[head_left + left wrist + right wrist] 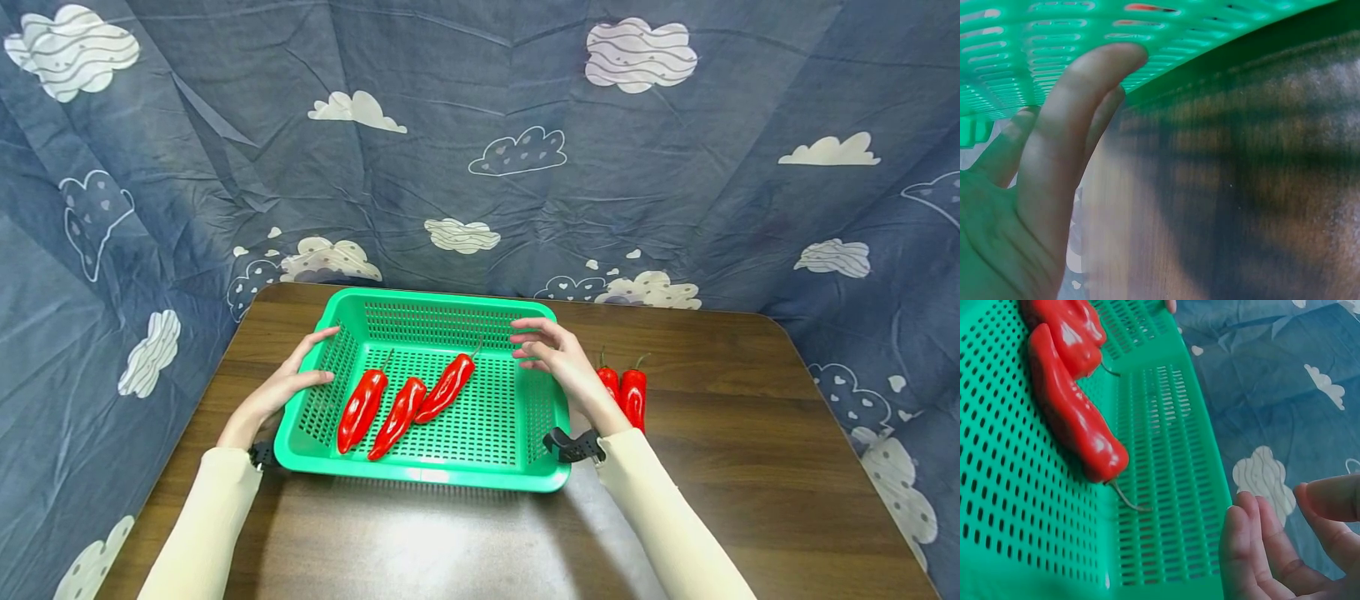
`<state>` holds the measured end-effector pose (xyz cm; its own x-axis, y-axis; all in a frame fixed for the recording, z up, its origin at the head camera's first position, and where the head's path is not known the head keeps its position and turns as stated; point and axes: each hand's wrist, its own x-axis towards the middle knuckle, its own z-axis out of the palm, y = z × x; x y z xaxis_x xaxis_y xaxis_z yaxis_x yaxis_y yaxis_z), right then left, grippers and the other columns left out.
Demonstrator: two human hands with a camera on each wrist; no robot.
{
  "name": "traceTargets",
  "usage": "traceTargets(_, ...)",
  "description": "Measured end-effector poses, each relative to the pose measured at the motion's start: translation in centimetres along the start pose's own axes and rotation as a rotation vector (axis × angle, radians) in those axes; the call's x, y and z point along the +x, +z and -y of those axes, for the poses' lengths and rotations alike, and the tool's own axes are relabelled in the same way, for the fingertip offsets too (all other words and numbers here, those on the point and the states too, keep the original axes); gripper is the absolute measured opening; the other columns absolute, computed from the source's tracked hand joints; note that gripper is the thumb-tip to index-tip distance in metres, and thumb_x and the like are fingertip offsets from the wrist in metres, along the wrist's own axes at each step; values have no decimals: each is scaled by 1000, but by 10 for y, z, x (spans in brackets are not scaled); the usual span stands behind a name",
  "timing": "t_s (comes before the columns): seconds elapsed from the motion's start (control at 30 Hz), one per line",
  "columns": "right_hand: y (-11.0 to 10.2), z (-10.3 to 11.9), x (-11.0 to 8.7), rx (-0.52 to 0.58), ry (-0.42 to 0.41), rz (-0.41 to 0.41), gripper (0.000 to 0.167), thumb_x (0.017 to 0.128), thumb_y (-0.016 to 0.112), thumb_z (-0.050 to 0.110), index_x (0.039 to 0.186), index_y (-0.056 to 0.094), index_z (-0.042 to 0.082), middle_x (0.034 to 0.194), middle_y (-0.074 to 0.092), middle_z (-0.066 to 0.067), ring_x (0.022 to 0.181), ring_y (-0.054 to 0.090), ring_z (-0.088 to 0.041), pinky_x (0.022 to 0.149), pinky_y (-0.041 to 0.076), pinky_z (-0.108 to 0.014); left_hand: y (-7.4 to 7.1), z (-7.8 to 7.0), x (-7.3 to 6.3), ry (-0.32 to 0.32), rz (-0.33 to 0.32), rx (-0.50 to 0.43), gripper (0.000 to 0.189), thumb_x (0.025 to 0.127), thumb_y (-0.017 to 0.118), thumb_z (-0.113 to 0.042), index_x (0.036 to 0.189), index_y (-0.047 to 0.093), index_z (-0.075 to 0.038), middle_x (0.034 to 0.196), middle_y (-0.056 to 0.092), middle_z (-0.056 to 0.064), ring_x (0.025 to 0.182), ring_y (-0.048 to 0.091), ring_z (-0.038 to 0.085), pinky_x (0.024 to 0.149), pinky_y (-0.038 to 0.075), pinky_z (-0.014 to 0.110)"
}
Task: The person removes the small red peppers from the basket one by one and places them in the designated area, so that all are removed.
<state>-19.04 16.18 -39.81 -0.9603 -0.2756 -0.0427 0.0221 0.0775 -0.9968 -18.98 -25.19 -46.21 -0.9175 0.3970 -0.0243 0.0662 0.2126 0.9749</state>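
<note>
A green perforated plastic basket [420,473] appears tilted toward me above the wooden table. Its left side is held by my left hand [279,390], with the thumb over the rim and other fingers against the outside of the wall in the left wrist view. Inside lie three red peppers: one at the left [362,412], one in the middle [397,419] and one with a long stem [1079,415]. My right hand [564,362] hovers over the basket's right end, fingers spread and holding nothing; the right wrist view shows its fingertips [1238,525] near the rim.
Two more red peppers [634,398] lie on the brown wooden table [750,442] right of the basket, partly hidden by my right forearm. Behind the table hangs a blue cloth [450,183] with cloud patterns. Black straps [573,446] circle both wrists.
</note>
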Motion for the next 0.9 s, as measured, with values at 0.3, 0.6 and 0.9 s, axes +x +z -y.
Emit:
traceTargets(0.3,18,3,7,-16,-8,29,38,93,46,-1,130,49,-8,120,55,-29,93,62,-28,88,45,-55,0,0,0,6,-2,7,67,93,53,-4,151,20,-9,157,4,15,140,1,38,100,17,63)
traceTargets(0.6,37,-3,17,-18,44,11,38,92,45,-2,129,51,-6,117,55,-31,96,60,-41,88,44,-57,0,1,0,3,-4,2,67,93,53,-5,151,20,-10,157,4,15,140,1,38,100,15,64)
traceTargets(0.9,56,-5,20,-50,118,-20,37,91,46,-2,127,53,-6,112,57,-27,98,58,-44,86,45,-55,0,1,0,-2,-8,2,67,93,52,-4,151,20,-9,157,3,14,140,1,37,101,16,63)
